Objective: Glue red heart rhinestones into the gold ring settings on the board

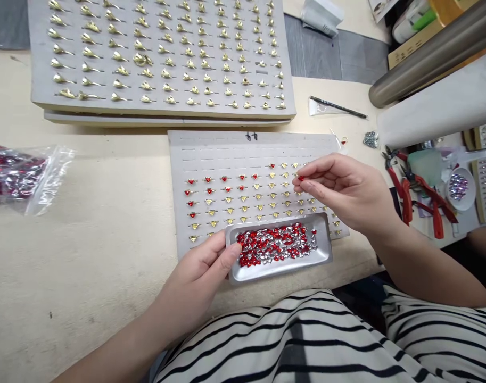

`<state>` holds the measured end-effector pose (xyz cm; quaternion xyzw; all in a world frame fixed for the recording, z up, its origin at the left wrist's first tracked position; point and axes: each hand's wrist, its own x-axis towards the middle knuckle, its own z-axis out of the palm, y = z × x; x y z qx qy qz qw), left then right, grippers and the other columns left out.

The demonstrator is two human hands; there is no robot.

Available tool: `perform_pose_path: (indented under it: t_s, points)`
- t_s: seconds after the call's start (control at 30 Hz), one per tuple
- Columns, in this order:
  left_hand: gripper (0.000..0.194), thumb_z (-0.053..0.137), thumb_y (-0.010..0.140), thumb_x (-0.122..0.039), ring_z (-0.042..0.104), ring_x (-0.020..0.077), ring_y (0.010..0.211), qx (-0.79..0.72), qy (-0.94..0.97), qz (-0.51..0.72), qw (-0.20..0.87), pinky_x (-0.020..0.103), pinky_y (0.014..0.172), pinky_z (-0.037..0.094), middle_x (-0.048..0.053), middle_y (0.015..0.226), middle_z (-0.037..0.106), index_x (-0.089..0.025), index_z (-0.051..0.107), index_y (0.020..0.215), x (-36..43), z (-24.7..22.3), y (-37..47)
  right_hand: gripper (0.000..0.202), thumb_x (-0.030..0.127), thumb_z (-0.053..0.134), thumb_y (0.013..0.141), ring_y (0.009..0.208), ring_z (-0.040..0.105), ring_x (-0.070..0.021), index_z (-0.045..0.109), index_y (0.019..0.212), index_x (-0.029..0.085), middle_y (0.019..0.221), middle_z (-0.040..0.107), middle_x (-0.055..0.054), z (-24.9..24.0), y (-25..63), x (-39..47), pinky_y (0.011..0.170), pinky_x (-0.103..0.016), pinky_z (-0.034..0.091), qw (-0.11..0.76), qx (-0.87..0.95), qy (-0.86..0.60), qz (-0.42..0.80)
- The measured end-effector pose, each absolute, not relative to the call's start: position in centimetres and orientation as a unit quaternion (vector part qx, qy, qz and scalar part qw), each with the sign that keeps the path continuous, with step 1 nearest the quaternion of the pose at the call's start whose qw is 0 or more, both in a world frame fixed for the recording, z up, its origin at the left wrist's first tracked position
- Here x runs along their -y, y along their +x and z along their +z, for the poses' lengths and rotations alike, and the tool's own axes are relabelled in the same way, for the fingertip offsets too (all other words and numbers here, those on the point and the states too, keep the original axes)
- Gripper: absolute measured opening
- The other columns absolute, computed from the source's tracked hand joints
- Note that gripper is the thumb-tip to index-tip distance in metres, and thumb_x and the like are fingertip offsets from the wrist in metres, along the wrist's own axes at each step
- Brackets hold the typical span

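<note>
- A small red heart-shaped stone (pixel 301 178) sits pinched between the thumb tip and forefinger tip of the right hand (pixel 342 191); only a sliver of red shows past the fingertips (pixel 296 182), which are drawn tight together around it; the other fingers curl loosely behind
- The pinched stone hovers over the right part of the small grey foam board (pixel 211 151), just above a row of gold heart settings (pixel 271 185); whether it touches a setting cannot be told
- On that board the settings towards the left already carry red stones (pixel 208 180), while those to the right and lower down show bare gold
- The left hand (pixel 203 276) grips the left end of a shallow metal tray (pixel 282 263); the thumb lies over the rim and the fingers are tucked beneath, so the hand is closed on the tray
- The tray lies across the near edge of the small board and holds a heap of loose red and silver stones (pixel 272 243)
- Beyond the small board lies a larger foam board (pixel 39 64) filled with rows of gold pieces (pixel 166 58)
- At the far left of the beige table (pixel 87 229) lies a clear plastic bag of red stones (pixel 15 178)
- To the right, well apart from the hands, lie red-handled pliers (pixel 406 199) and a small white dish of pale stones (pixel 460 187)
- A striped garment (pixel 306 340) fills the lower edge of the view
</note>
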<state>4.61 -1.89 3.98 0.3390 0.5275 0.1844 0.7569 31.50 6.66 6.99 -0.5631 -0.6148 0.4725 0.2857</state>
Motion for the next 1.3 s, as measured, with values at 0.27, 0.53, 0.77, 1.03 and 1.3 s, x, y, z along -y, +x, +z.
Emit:
perform_pose_path:
  t_s: [0.27, 0.53, 0.77, 1.03, 1.3]
  points:
    - [0.043, 0.055, 0.101, -0.060, 0.055, 0.0211, 0.140, -0.508, 0.340, 0.189, 0.768, 0.028, 0.116, 0.046, -0.004, 0.148, 0.067, -0.035, 0.067, 0.135, 2.1, 3.5, 4.3, 0.008, 0.024, 0.076, 0.093, 0.088, 0.077, -0.0144, 0.076, 0.102, 0.026, 0.095, 0.078, 0.002, 6.9, 31.7, -6.4, 0.084, -0.033, 0.066, 0.278, 0.679, -0.547, 0.403]
    - [0.043, 0.056, 0.101, -0.061, 0.055, 0.0227, 0.141, -0.514, 0.351, 0.183, 0.761, 0.031, 0.116, 0.047, -0.004, 0.148, 0.067, -0.035, 0.068, 0.134, 2.0, 3.5, 4.3, 0.011, 0.016, 0.074, 0.093, 0.084, 0.075, -0.0137, 0.075, 0.100, 0.025, 0.095, 0.079, 0.001, 6.7, 31.9, -6.5, 0.077, -0.031, 0.065, 0.259, 0.768, -0.524, 0.261]
    - [0.043, 0.056, 0.100, -0.062, 0.057, 0.0245, 0.138, -0.522, 0.346, 0.184, 0.758, 0.034, 0.114, 0.050, -0.002, 0.146, 0.068, -0.033, 0.070, 0.129, 1.9, 3.8, 4.6, 0.010, 0.017, 0.073, 0.095, 0.085, 0.075, -0.0148, 0.074, 0.101, 0.025, 0.094, 0.079, 0.001, 6.4, 32.2, -6.7, 0.076, -0.031, 0.064, 0.242, 0.803, -0.505, 0.203]
    - [0.041, 0.054, 0.100, -0.062, 0.064, 0.0237, 0.126, -0.522, 0.368, 0.167, 0.751, 0.034, 0.110, 0.052, 0.000, 0.136, 0.073, -0.031, 0.072, 0.121, 1.7, 3.8, 4.4, 0.014, 0.016, 0.066, 0.097, 0.091, 0.071, -0.0182, 0.076, 0.103, 0.026, 0.100, 0.077, -0.003, 4.8, 33.1, -9.1, 0.079, -0.036, 0.060, 0.218, 0.814, -0.499, 0.200]
    - [0.040, 0.055, 0.100, -0.060, 0.064, 0.0249, 0.121, -0.538, 0.351, 0.180, 0.745, 0.035, 0.105, 0.052, 0.001, 0.131, 0.074, -0.027, 0.073, 0.115, 1.6, 4.8, 4.9, 0.014, 0.020, 0.068, 0.095, 0.091, 0.065, -0.0205, 0.077, 0.103, 0.028, 0.098, 0.067, -0.005, 3.2, 33.2, -10.5, 0.079, -0.039, 0.056, 0.177, 0.819, -0.518, 0.173]
